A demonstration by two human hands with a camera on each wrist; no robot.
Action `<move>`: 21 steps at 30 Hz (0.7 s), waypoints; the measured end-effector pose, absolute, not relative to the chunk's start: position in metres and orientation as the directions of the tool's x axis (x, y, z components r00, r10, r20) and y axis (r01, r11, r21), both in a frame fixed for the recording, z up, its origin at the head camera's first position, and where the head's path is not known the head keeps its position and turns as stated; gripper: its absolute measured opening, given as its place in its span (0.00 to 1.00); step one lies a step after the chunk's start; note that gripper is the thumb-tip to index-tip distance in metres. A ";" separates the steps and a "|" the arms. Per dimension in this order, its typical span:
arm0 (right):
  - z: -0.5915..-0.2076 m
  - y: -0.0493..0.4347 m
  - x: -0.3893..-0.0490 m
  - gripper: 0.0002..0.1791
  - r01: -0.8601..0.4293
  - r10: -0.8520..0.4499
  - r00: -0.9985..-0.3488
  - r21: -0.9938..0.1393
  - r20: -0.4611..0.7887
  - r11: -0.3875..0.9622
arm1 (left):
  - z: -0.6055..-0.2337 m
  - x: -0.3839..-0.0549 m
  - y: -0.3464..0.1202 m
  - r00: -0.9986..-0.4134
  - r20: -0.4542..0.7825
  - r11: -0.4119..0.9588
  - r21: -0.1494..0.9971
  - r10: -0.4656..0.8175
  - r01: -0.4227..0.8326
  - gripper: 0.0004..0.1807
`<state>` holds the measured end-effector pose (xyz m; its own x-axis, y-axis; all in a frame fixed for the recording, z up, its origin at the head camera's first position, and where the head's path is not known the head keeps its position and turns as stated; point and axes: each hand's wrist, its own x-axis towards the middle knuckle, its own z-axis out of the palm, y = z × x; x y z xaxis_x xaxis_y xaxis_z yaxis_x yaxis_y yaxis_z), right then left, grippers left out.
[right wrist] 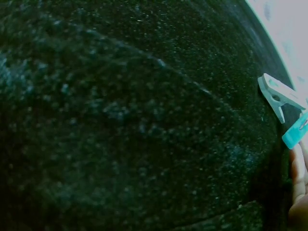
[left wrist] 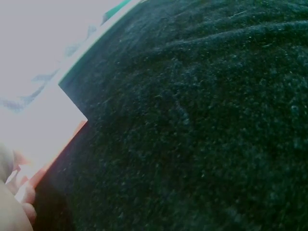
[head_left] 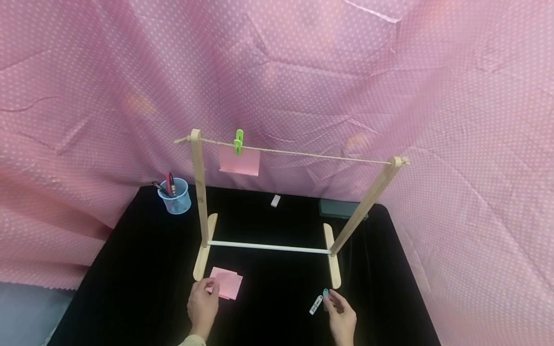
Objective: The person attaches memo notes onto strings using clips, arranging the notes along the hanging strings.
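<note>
Pink paper notes (head_left: 229, 283) lie in a loose stack on the black cloth, overlapping one another. My left hand (head_left: 202, 305) pinches a note at the stack's left edge, thumb on top; in the left wrist view the pink sheet (left wrist: 50, 125) reaches out from the fingers (left wrist: 28, 195). My right hand (head_left: 342, 315) pinches a light-blue clothespin (head_left: 326, 292) between thumb and fingers. Just left of it lies a white clothespin (head_left: 316, 305). In the right wrist view the blue clothespin (right wrist: 296, 132) is partly cut off by the frame's edge, beside the white clothespin (right wrist: 281, 94).
A wooden frame (head_left: 199, 187) with a string (head_left: 311, 154) stands beyond both hands; a white rod (head_left: 268, 247) joins its feet. A green clothespin (head_left: 238, 142) holds a pink note (head_left: 242, 162) on the string. Behind are a pen cup (head_left: 177, 199), a white block (head_left: 275, 200) and a dark-green flat case (head_left: 339, 209).
</note>
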<state>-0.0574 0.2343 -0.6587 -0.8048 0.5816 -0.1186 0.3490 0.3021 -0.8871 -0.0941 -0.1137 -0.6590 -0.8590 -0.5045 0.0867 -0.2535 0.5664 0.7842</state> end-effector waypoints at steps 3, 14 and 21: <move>-0.661 0.235 -0.057 0.18 0.352 0.582 -0.802 -0.895 -0.139 0.273 | -0.660 -0.094 -0.118 -0.870 0.088 0.569 0.787 -0.484 -0.237 0.06; -0.660 0.237 -0.058 0.18 0.354 0.556 -0.817 -0.896 -0.156 0.269 | -0.660 -0.092 -0.134 -0.911 -0.024 0.515 0.819 -0.412 -0.255 0.09; -0.660 0.236 -0.059 0.20 0.369 0.550 -0.818 -0.887 -0.168 0.277 | -0.656 -0.092 -0.141 -0.930 -0.096 0.475 0.838 -0.355 -0.268 0.09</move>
